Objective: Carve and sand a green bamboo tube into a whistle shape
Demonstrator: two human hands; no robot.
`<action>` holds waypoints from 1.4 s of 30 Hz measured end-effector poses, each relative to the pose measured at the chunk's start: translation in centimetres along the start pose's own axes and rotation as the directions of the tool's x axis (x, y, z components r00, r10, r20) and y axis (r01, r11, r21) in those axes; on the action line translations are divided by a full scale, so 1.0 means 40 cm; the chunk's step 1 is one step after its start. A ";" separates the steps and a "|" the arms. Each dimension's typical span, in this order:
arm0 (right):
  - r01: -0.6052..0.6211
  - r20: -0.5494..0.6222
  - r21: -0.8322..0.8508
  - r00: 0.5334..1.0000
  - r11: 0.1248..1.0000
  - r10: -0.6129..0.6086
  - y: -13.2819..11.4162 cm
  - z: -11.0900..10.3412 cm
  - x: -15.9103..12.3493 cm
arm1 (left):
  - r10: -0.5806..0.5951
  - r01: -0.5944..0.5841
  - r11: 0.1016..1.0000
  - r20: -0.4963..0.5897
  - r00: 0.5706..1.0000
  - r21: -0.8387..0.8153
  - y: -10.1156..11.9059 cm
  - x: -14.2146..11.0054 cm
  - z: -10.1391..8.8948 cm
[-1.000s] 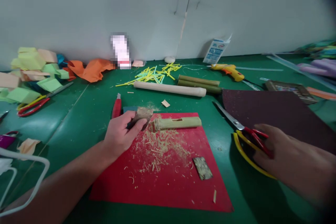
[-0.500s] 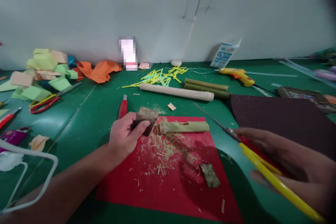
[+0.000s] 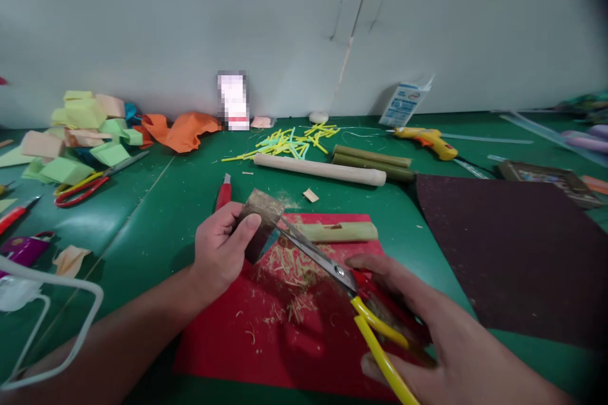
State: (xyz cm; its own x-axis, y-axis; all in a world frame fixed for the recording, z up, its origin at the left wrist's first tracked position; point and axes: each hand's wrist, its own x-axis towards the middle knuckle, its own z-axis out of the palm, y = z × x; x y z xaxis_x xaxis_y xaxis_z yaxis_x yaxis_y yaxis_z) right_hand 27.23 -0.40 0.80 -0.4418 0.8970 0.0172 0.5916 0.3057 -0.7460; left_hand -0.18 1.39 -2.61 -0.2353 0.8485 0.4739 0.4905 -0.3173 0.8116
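Note:
My left hand (image 3: 219, 253) pinches a small brown sandpaper piece (image 3: 259, 218) and holds it up over the red mat (image 3: 285, 342). My right hand (image 3: 427, 342) grips red-and-yellow scissors (image 3: 332, 272), whose open blades meet the lower edge of the sandpaper piece. Behind them a notched green bamboo section (image 3: 337, 231) lies on the mat among pale shavings (image 3: 289, 266).
A large dark sandpaper sheet (image 3: 513, 247) lies at right. Behind the mat are a red utility knife (image 3: 223, 193), a wooden dowel (image 3: 320, 169), two bamboo sticks (image 3: 373, 161), cut straws (image 3: 289, 138) and a yellow glue gun (image 3: 430, 139). Folded paper (image 3: 71, 133) and second scissors (image 3: 88, 180) sit at left.
My right hand picked the scissors up off the table at right and carried them left to the sandpaper piece. My left hand lifted and tilted the piece toward the blades.

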 end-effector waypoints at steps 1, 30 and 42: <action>-0.006 0.017 0.015 1.000 1.000 0.006 -0.001 0.000 0.000 | -0.005 0.004 1.000 -0.002 1.000 -0.012 0.001 -0.001 0.000; -0.117 0.162 0.205 0.983 0.972 0.085 -0.058 0.009 0.017 | 0.048 -0.043 0.999 0.323 0.945 -0.024 0.022 -0.014 -0.012; -0.158 0.193 0.272 0.975 0.949 0.108 -0.083 0.007 0.020 | 0.179 -0.187 0.982 0.329 0.927 -0.007 0.033 -0.006 -0.017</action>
State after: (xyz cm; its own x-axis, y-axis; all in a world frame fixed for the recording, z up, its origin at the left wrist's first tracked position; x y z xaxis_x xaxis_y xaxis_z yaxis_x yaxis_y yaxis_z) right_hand 24.75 -0.79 3.10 -0.4971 0.8463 -0.1916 0.4482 0.0613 -0.8918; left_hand -0.04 0.47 -1.42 0.1454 0.8695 0.4721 0.5201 -0.4731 0.7111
